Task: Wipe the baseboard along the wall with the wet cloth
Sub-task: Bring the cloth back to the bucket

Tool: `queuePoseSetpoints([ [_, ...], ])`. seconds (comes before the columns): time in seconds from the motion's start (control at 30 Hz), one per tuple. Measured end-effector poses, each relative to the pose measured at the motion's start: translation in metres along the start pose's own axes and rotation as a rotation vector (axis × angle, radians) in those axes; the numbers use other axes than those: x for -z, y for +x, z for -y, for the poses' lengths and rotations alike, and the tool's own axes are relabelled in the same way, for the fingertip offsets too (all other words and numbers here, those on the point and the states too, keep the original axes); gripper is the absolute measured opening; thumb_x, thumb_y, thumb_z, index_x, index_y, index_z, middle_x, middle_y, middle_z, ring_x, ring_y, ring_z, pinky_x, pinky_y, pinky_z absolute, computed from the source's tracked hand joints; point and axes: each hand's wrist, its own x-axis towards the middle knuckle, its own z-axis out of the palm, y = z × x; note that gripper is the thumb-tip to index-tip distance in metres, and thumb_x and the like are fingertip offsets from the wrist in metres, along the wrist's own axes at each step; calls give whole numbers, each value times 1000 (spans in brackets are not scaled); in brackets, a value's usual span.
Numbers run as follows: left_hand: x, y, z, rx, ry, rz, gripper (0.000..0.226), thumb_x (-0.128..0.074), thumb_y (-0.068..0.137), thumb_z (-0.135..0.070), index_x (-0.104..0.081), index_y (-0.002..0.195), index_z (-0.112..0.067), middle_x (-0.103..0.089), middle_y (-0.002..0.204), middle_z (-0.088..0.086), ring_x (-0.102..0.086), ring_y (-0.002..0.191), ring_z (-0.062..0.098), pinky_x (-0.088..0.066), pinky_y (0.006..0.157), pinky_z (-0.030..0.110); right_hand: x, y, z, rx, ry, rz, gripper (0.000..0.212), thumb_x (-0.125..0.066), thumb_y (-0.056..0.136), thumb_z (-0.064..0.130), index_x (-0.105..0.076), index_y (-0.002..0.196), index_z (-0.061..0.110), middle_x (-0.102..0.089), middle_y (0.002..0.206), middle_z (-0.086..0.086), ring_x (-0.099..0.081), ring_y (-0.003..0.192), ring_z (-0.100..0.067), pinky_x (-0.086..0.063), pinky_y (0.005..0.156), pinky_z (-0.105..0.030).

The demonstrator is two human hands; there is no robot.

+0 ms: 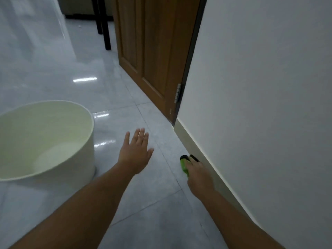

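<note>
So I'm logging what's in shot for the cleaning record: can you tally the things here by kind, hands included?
Hands: 2, left hand open, right hand holding the cloth
Green cloth: 1
Pale bucket: 1
Wooden door: 1
Baseboard: 1
Dark furniture legs: 2
Total: 8

no readable text, labels or signs

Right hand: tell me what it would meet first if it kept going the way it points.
The right hand, holding the green cloth at the baseboard, points along the wall. That run looks free until the dark door frame and wooden door, though depth is unclear.
</note>
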Motion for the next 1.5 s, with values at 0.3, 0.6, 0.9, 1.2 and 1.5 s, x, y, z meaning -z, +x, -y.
queuePoseSetpoints([
  [0.3, 74, -90, 137, 340, -29, -74, 63, -12, 99, -44, 0, 150, -8, 5, 160, 10, 9, 146, 23, 7, 116, 49, 101, 17, 149, 311, 392, 0, 50, -39, 94, 2, -42, 142, 19, -32, 153, -4, -33, 138, -22, -25, 112, -31],
  [0.6, 34, -139, 204, 570, -153, -67, 61, -12, 100, -40, -1, 150, -8, 3, 160, 11, 6, 146, 24, 5, 117, 50, 78, 43, 292, 526, 142, 195, 55, -49, 94, 29, -31, 146, 29, -5, 161, 1, -19, 141, -28, -23, 113, -44],
  [0.9, 22, -136, 206, 628, -376, -125, 59, -13, 99, -39, -4, 151, -13, 0, 160, 6, 4, 147, 19, 2, 118, 45, 58, 45, 296, 542, 120, 187, 57, -40, 97, 30, -19, 150, 29, -8, 160, 5, -10, 145, -19, -3, 117, -43],
  [1.2, 22, -138, 206, 619, -390, -137, 59, -13, 99, -40, -3, 151, -13, 1, 160, 6, 6, 147, 18, 3, 118, 44, 58, 48, 308, 473, 278, 216, 64, -34, 91, -6, -25, 149, 22, -25, 156, 3, -14, 145, -15, -22, 116, -37],
  [1.5, 21, -137, 206, 626, -376, -136, 61, -14, 98, -39, -3, 151, -14, 0, 160, 6, 4, 147, 18, 1, 119, 42, 49, 53, 318, 460, 168, 58, 49, -40, 92, -3, -47, 137, 15, -46, 145, -3, -29, 139, -22, -28, 109, -34],
])
